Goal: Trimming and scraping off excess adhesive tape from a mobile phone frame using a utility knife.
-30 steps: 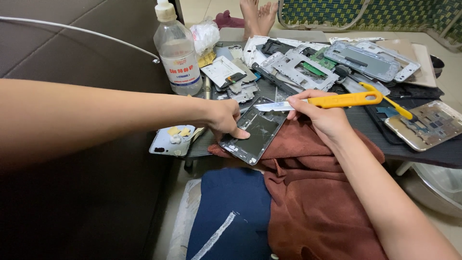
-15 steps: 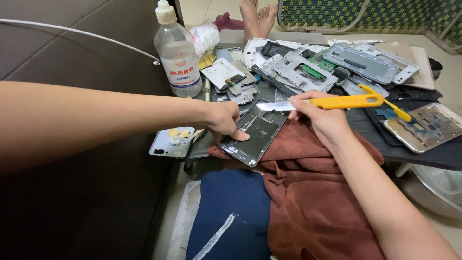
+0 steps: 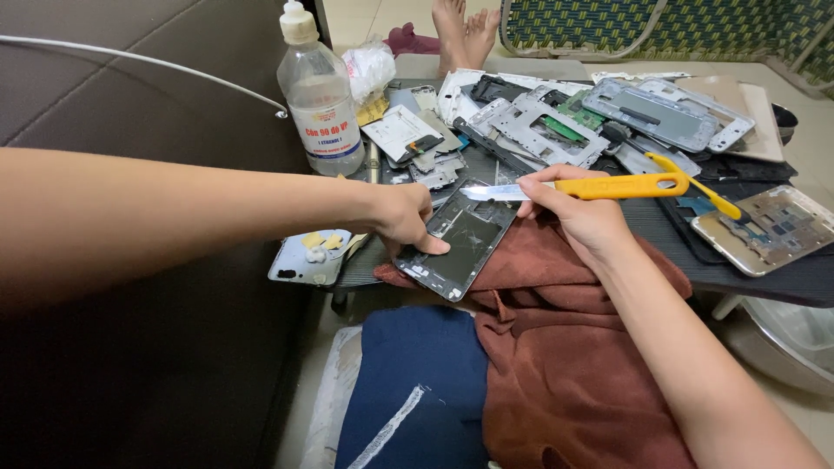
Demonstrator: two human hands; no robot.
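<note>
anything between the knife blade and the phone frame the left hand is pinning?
Nothing visible. The right hand holds the yellow utility knife with its blade over the top edge of the dark phone frame, open space between. The left hand presses the frame's left side, clear of the blade.

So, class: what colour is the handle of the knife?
Yellow, on the knife in the right hand; head view.

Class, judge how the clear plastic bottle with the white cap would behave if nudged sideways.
The clear plastic bottle stands tall and narrow, so it would probably tip easily. It looks mostly empty, so likely light. Being round, it might roll among the phone parts.
</note>
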